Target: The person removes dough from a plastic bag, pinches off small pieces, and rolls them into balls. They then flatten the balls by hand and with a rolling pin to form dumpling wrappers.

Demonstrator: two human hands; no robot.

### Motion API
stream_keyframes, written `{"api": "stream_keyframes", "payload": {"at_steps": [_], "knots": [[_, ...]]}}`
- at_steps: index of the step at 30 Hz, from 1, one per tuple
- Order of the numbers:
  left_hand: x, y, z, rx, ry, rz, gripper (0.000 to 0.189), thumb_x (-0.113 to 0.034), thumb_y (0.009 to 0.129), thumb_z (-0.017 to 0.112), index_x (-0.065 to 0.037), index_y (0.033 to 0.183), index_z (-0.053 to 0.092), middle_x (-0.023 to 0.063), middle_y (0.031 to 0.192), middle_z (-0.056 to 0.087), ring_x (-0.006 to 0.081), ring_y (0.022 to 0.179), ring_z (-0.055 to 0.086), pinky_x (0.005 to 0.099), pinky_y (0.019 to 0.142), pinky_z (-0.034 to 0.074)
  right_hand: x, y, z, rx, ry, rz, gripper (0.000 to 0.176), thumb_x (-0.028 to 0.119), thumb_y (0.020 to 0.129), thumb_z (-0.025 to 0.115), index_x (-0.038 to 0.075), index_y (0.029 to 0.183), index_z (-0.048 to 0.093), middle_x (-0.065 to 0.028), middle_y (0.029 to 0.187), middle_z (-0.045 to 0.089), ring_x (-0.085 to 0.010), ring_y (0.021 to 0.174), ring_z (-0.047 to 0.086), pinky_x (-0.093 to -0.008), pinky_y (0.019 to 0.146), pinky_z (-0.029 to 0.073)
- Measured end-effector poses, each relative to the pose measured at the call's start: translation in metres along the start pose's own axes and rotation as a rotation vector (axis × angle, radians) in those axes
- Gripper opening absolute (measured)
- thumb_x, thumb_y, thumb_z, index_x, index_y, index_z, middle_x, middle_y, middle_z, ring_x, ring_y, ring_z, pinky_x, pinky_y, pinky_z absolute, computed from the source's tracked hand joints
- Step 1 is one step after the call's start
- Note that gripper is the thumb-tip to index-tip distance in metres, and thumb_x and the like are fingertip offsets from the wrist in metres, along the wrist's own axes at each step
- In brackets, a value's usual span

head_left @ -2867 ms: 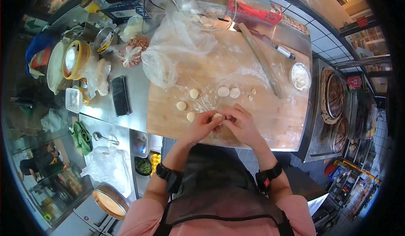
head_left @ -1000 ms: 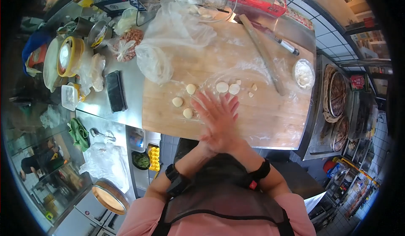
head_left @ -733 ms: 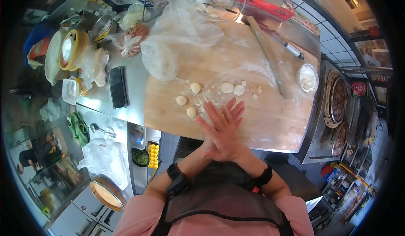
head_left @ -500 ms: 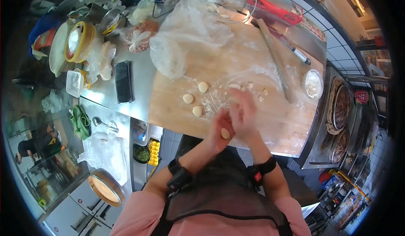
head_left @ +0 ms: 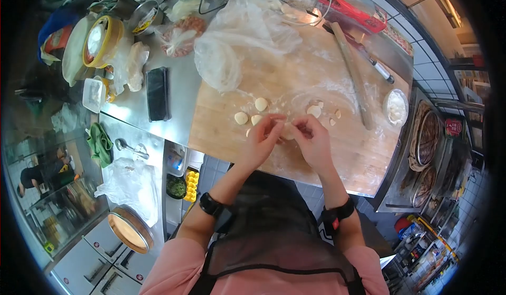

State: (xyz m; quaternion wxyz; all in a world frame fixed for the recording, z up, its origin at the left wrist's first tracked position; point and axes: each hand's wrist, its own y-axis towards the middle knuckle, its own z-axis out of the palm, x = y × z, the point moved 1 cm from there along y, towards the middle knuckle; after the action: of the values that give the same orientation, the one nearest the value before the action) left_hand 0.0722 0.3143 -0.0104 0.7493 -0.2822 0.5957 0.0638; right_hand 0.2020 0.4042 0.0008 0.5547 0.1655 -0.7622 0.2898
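Observation:
Both hands are over the front of the floured wooden board [head_left: 337,153]. My left hand [head_left: 263,139] and my right hand [head_left: 312,139] pinch a pale, thin piece of dough [head_left: 287,131] between them, one at each side. Just beyond my left hand lie small round dough pieces, one [head_left: 261,104] farther back and another [head_left: 241,118] to the left; others are partly hidden by the fingers. Behind my right hand sit a flat dough piece [head_left: 314,110] and a few small scraps [head_left: 338,114].
A long rolling pin [head_left: 353,76] lies on the board's right side, near a bowl of flour [head_left: 395,107]. Plastic bags [head_left: 247,37] cover the back left. On the metal counter are a black phone-like slab [head_left: 157,94] and a yellow-rimmed container [head_left: 103,41].
My hands have come apart from their overlapped pose to either side of the dough, which now spans between the fingertips. The camera view has shifted slightly.

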Motion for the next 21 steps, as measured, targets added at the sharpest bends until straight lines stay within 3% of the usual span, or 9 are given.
{"api": "stream_keyframes", "payload": {"at_steps": [1, 4, 9, 11, 13, 17, 20, 21], "knots": [[0.005, -0.002, 0.002, 0.148, -0.238, -0.136, 0.018, -0.012, 0.095, 0.054, 0.0, 0.107, 0.058, 0.0069, 0.098, 0.063, 0.0123, 0.087, 0.061, 0.0234, 0.065, 0.051, -0.002, -0.007, 0.0, -0.002, -0.003, 0.003, 0.018, 0.002, 0.081, 0.065, 0.003, 0.098, 0.059, -0.0086, 0.083, 0.058, -0.02, 0.074, 0.063, -0.0294, 0.064, 0.05], [0.011, -0.007, -0.004, 0.203, -0.294, -0.228, 0.018, -0.014, 0.093, 0.058, -0.002, 0.107, 0.058, 0.0057, 0.097, 0.064, 0.0131, 0.087, 0.062, 0.0272, 0.072, 0.054, -0.002, -0.02, 0.002, 0.073, 0.246, 0.035, 0.016, 0.003, 0.083, 0.066, 0.002, 0.098, 0.061, -0.0064, 0.087, 0.06, -0.0163, 0.082, 0.064, -0.0274, 0.071, 0.05], [0.003, -0.015, 0.003, 0.179, -0.288, -0.277, 0.018, -0.014, 0.092, 0.06, -0.002, 0.105, 0.059, 0.0056, 0.094, 0.064, 0.0119, 0.085, 0.062, 0.0256, 0.072, 0.053, 0.011, -0.034, -0.003, 0.067, -0.154, -0.156, 0.021, 0.0, 0.08, 0.065, 0.002, 0.1, 0.06, -0.0106, 0.086, 0.059, -0.0232, 0.08, 0.065, -0.0309, 0.069, 0.051], [0.003, -0.017, 0.005, 0.168, -0.307, -0.28, 0.018, -0.014, 0.091, 0.061, -0.001, 0.104, 0.059, 0.0062, 0.091, 0.064, 0.0111, 0.082, 0.062, 0.024, 0.07, 0.053, 0.013, -0.036, -0.006, 0.056, -0.163, -0.168, 0.022, 0.0, 0.079, 0.065, 0.003, 0.099, 0.06, -0.0118, 0.085, 0.058, -0.0248, 0.079, 0.064, -0.0316, 0.068, 0.051], [0.005, -0.02, 0.005, 0.289, -0.276, -0.389, 0.017, -0.014, 0.091, 0.062, -0.001, 0.102, 0.059, 0.0056, 0.09, 0.064, 0.0111, 0.08, 0.063, 0.024, 0.071, 0.053, 0.014, -0.038, -0.007, 0.05, -0.167, -0.178, 0.022, -0.001, 0.077, 0.065, 0.003, 0.099, 0.06, -0.013, 0.085, 0.058, -0.0264, 0.078, 0.064, -0.0324, 0.068, 0.051], [0.011, -0.023, 0.007, 0.325, -0.249, -0.384, 0.017, -0.013, 0.09, 0.064, -0.001, 0.101, 0.058, 0.0044, 0.09, 0.064, 0.0106, 0.077, 0.063, 0.0239, 0.069, 0.052, 0.009, -0.043, -0.009, 0.047, -0.285, -0.226, 0.02, -0.001, 0.076, 0.065, 0.003, 0.094, 0.059, -0.0121, 0.085, 0.057, -0.0266, 0.076, 0.063, -0.033, 0.065, 0.05], [0.014, -0.028, 0.016, 0.187, -0.202, -0.271, 0.015, -0.008, 0.087, 0.066, -0.002, 0.098, 0.058, 0.004, 0.088, 0.064, 0.0109, 0.073, 0.063, 0.0244, 0.065, 0.052, 0.002, -0.044, -0.007, 0.019, -0.359, -0.239, 0.017, -0.001, 0.076, 0.064, 0.003, 0.092, 0.058, -0.011, 0.082, 0.058, -0.0256, 0.072, 0.063, -0.0326, 0.062, 0.049], [0.014, -0.029, 0.018, 0.136, 0.027, -0.083, 0.016, -0.006, 0.085, 0.066, -0.003, 0.099, 0.057, 0.004, 0.087, 0.064, 0.0113, 0.072, 0.063, 0.0248, 0.063, 0.052, 0.001, -0.044, -0.006, -0.001, -0.385, -0.239, 0.016, -0.001, 0.076, 0.064, 0.003, 0.09, 0.058, -0.0106, 0.08, 0.059, -0.0247, 0.069, 0.062, -0.0321, 0.06, 0.048]]}}
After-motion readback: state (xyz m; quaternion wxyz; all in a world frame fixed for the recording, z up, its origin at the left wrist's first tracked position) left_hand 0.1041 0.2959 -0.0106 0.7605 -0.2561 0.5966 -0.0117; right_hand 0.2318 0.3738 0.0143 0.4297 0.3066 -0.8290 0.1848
